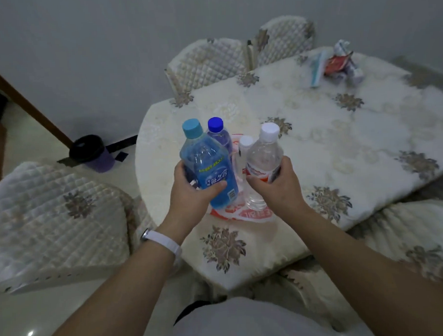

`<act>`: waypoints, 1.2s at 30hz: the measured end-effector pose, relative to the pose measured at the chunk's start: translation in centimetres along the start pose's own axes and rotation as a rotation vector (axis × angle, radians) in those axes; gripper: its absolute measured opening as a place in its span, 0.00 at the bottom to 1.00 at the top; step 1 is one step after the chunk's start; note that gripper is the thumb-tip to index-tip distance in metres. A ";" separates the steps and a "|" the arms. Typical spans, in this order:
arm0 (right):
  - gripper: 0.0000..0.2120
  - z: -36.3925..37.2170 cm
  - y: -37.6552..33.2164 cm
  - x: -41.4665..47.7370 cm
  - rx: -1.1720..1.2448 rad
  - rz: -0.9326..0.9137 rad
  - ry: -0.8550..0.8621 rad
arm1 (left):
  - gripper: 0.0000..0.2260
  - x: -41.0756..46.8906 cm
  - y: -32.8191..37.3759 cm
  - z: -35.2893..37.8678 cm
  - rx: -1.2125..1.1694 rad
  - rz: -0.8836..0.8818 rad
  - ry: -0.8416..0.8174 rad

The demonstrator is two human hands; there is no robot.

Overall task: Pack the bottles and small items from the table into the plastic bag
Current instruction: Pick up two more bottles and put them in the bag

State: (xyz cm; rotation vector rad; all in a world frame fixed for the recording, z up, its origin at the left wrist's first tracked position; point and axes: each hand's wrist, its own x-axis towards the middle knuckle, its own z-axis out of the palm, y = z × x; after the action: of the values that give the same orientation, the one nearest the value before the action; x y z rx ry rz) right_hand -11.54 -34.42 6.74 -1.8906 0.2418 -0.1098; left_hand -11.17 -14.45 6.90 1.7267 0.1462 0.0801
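My left hand (191, 191) grips a blue drink bottle (207, 165) with a light-blue cap, tilted a little. My right hand (273, 186) grips a clear water bottle (264, 156) with a white cap and a red label. Both bottles are over a white plastic bag with red print (252, 213) lying flat on the table. Behind them stand a clear bottle with a dark-blue cap (218, 135) and a smaller white-capped bottle (246, 144), partly hidden. At the table's far right lie small items: a toothbrush pack (317, 69) and crumpled packets (342, 63).
The table (340, 138) wears a cream floral cloth. Quilted chairs stand at the left (54, 219) and behind the table (211, 62). A black-lined purple bin (92, 152) sits on the floor by the wall.
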 end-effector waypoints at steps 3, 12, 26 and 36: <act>0.25 0.4 0.2 0.4 -0.007 0.025 0.057 | 0.36 2.9 -0.8 1.1 -0.030 0.004 -0.072; 0.27 4.5 0.9 1.9 -0.131 0.185 0.214 | 0.39 8.9 -5.1 2.0 -0.054 -0.008 -0.427; 0.27 11.9 3.7 2.2 -0.059 0.346 0.429 | 0.43 12.2 -12.9 -2.3 0.029 -0.090 -0.600; 0.33 13.1 4.1 1.3 -0.095 0.374 0.393 | 0.41 12.4 -12.7 -3.0 0.038 -0.030 -0.664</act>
State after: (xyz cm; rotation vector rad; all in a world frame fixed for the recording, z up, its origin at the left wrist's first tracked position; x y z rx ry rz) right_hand -8.16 -23.91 -1.48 -1.8728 0.8752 -0.2177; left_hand 0.08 -7.81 -5.57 1.7027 -0.3183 -0.5175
